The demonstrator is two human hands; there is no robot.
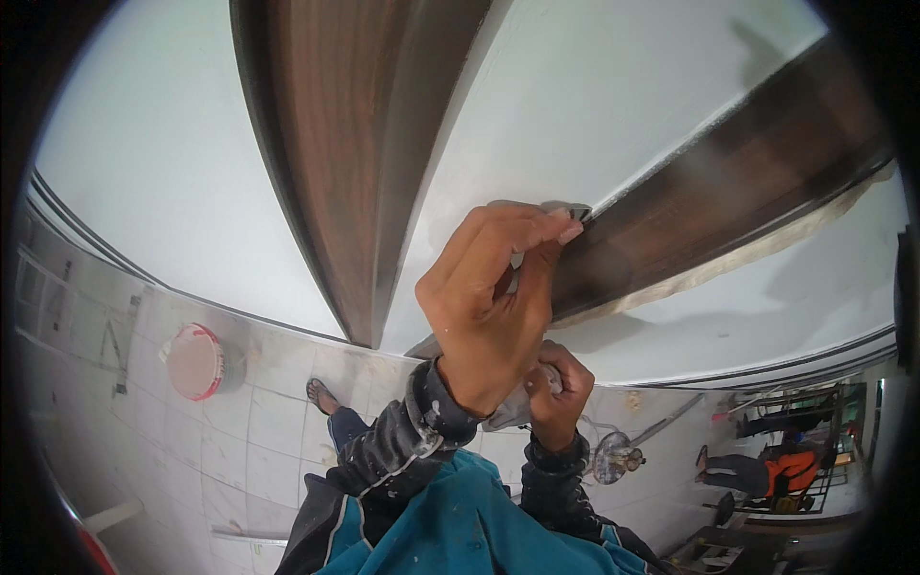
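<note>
My left hand [487, 297] is raised against the white wall [565, 105], beside the end of a dark brown wood-grain strip [700, 201]. Its fingers and thumb pinch a small flat grey piece [578, 212] with a dark edge, which touches the wall along the strip's upper edge. Most of that piece is hidden behind the fingers. Lower down, my right hand [563, 395] is closed around a crumpled-looking whitish-grey thing [511, 410], partly covered by my left wrist; its kind is unclear.
A wide brown wood-grain post [335, 144] runs up the wall at left. On the tiled floor [273, 426] stands a round bucket with a red rim [196, 361]. A round metal stand base [616, 458] is at right. Farther right, a person in orange [793, 473] is near a metal frame.
</note>
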